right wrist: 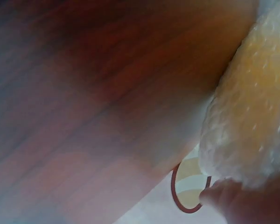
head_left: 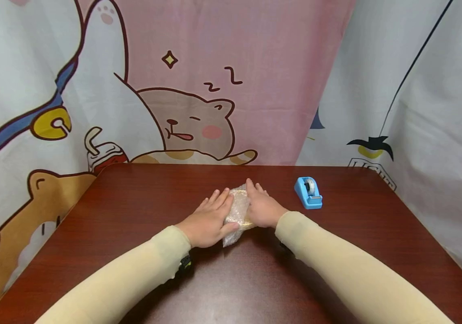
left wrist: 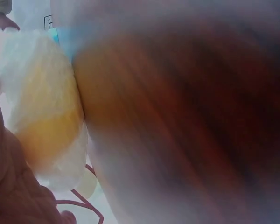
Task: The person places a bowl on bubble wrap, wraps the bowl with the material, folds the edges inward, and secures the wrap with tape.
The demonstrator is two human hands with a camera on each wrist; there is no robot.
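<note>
1. Bench [head_left: 133, 193]: brown, carries everything.
2. My left fingers [head_left: 223, 204]: extended, flat on the left side of the bubble-wrapped packet [head_left: 239, 206], gripping nothing.
3. My right fingers [head_left: 251, 191]: nearly straight along its right side, uncurled.
4. Packet: yellowish inside, mid-bench between them. Best, I judge: press evenly, keep wrap snug.
5. Tape dispenser [head_left: 306, 198]: blue, rightward, apart.

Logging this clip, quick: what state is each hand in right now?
Left hand: open, fingers straight, touching the bubble-wrapped package.
Right hand: open, touching the package's other side.
</note>
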